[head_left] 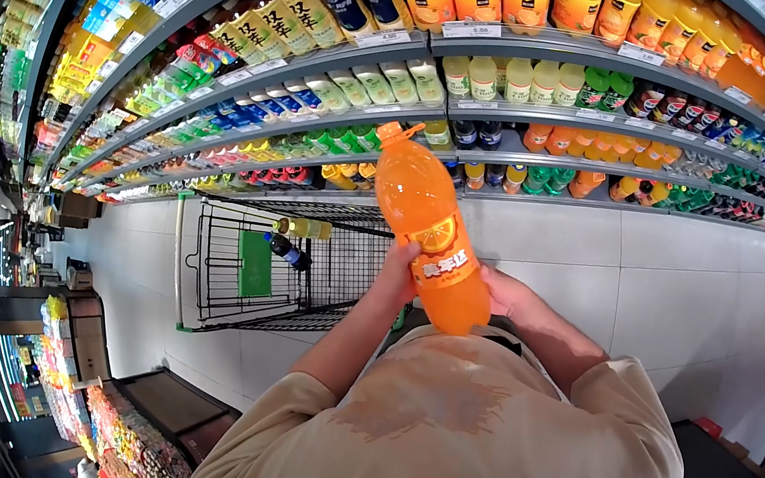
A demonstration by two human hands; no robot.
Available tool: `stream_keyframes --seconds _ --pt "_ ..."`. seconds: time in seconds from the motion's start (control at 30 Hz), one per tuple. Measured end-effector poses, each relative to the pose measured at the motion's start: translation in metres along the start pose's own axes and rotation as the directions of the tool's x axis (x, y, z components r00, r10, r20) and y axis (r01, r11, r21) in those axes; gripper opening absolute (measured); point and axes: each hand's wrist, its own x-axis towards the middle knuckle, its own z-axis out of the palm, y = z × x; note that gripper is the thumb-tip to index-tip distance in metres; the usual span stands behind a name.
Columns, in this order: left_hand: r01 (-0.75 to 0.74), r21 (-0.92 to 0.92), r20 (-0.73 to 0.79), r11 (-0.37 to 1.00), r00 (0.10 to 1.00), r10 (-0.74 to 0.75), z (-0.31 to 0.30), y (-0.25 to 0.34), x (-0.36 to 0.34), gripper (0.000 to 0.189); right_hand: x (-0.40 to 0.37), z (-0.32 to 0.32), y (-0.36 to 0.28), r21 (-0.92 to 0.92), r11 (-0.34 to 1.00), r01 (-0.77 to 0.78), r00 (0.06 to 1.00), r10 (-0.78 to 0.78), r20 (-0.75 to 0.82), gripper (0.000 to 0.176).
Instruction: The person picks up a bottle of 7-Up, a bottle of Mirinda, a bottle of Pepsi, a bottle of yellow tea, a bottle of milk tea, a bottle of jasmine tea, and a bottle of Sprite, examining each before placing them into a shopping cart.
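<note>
A large orange soda bottle (426,206) with an orange cap and a label showing an orange slice is held in front of my torso, tilted with its cap up and to the left. My left hand (401,269) grips its left side, the thumb lying on the label. Against the lower right side, near the base, is my right hand (504,293), its fingers partly hidden behind the bottle. Beside my left forearm stands a black wire shopping cart (340,262). Inside it lie a pale yellow bottle (304,228) and a dark bottle with a blue cap (287,251).
Shelves (556,117) stocked with rows of drink bottles curve across the front and left. Large orange juice bottles (524,0) stand on an upper shelf. Light tiled floor (569,236) lies between me and the shelves. Packaged goods (121,427) are displayed at lower left.
</note>
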Motion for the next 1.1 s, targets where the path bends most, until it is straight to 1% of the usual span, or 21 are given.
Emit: stream_keyframes --seconds 0.03,0.1,0.13,0.2,0.23,0.3,0.33,0.4,0.43,0.5,0.53,0.6,0.63,0.7,0.73,0.77,0.8,0.83,0.93,1.0,1.1 --pt "-0.003 -0.002 -0.005 1.0 1.0 0.003 0.0 0.0 0.0 0.062 -0.001 -0.004 -0.001 0.001 1.0 -0.006 1.0 0.006 0.001 0.081" --pt "0.039 -0.054 0.097 0.998 0.995 -0.034 0.002 0.001 0.002 0.076 0.0 -0.005 -0.006 -0.042 0.998 -0.056 0.996 0.058 0.062 0.09" --pt "0.04 -0.056 0.097 0.998 0.995 -0.034 0.002 0.001 0.005 0.076 0.0 -0.001 -0.009 -0.041 0.998 -0.057 0.996 0.059 0.061 0.09" --pt "0.036 -0.079 0.234 0.996 0.972 -0.016 0.004 0.003 0.013 0.089 -0.003 0.014 -0.019 -0.144 0.989 -0.036 0.999 0.036 -0.004 0.093" --pt "0.042 -0.08 0.242 0.996 0.97 -0.021 0.019 0.009 0.012 0.089 -0.002 0.019 -0.02 -0.148 0.989 -0.029 1.0 0.028 -0.01 0.093" --pt "0.015 -0.035 0.253 0.999 0.968 -0.005 0.042 0.025 0.007 0.105 0.003 0.028 -0.021 -0.216 0.976 0.003 0.999 -0.011 -0.037 0.091" --pt "0.003 -0.075 0.256 0.997 0.967 0.016 0.04 0.026 0.006 0.102 0.006 0.027 -0.018 -0.22 0.975 0.011 0.999 -0.021 -0.043 0.091" --pt "-0.008 -0.068 0.213 0.998 0.977 0.022 0.034 0.031 0.005 0.102 0.012 0.029 -0.014 -0.505 0.861 0.058 0.955 -0.196 -0.224 0.084" --pt "-0.028 -0.06 0.157 0.998 0.987 0.037 0.032 0.033 0.005 0.101 0.012 0.033 -0.018 -0.508 0.859 0.066 0.951 -0.207 -0.227 0.084" --pt "-0.012 -0.041 0.186 0.999 0.982 0.019 0.031 0.037 0.003 0.101 0.012 0.049 -0.034 -0.689 0.717 0.106 0.962 -0.249 -0.111 0.078" --pt "0.0 -0.042 0.19 0.999 0.982 0.008 0.029 0.038 0.0 0.097 0.009 0.059 -0.043 -0.692 0.713 0.112 0.961 -0.256 -0.109 0.078" --pt "0.01 -0.039 0.172 0.999 0.985 -0.003 0.021 0.041 0.0 0.091 0.001 0.075 -0.058 -0.874 0.484 0.041 0.931 -0.336 -0.142 0.08" --pt "0.011 -0.035 0.176 0.999 0.984 -0.005 0.017 0.039 0.0 0.091 -0.002 0.078 -0.063 -0.874 0.483 0.045 0.93 -0.341 -0.14 0.08" --pt "-0.097 0.264 0.135 0.96 0.989 0.063 0.016 0.036 -0.003 0.091 -0.007 0.081 -0.067 -0.819 0.549 0.168 0.92 -0.386 -0.071 0.089" --pt "-0.097 0.344 0.125 0.934 0.991 0.057 0.021 0.036 -0.003 0.092 -0.007 0.081 -0.068 -0.818 0.551 0.167 0.918 -0.389 -0.074 0.089" --pt "-0.094 0.343 0.125 0.935 0.991 0.054 0.023 0.037 -0.001 0.092 -0.008 0.081 -0.068 -0.844 0.485 0.227 0.89 -0.455 -0.021 0.094" --pt "-0.121 0.53 0.188 0.839 0.982 0.023 0.025 0.038 0.0 0.091 -0.009 0.082 -0.068 -0.866 0.413 0.283 0.857 -0.515 0.034 0.098" --pt "-0.158 0.69 0.244 0.707 0.97 -0.021 0.027 0.037 0.001 0.09 -0.011 0.083 -0.069 -0.867 0.413 0.28 0.856 -0.517 0.031 0.098" --pt "-0.08 0.645 0.268 0.76 0.955 -0.127 0.038 0.03 0.003 0.088 -0.015 0.084 -0.064 -0.907 0.324 0.269 0.802 -0.597 0.025 0.11" --pt "-0.047 0.635 0.264 0.771 0.951 -0.16 0.042 0.021 0.003 0.087 -0.011 0.083 -0.05 -0.706 0.519 0.482 0.713 -0.701 -0.028 0.109" --pt "-0.012 0.631 0.266 0.776 0.943 -0.202 0.039 0.012 0.007 0.088 -0.008 0.079 -0.046 -0.63 0.542 0.556 0.673 -0.738 -0.042 0.108"
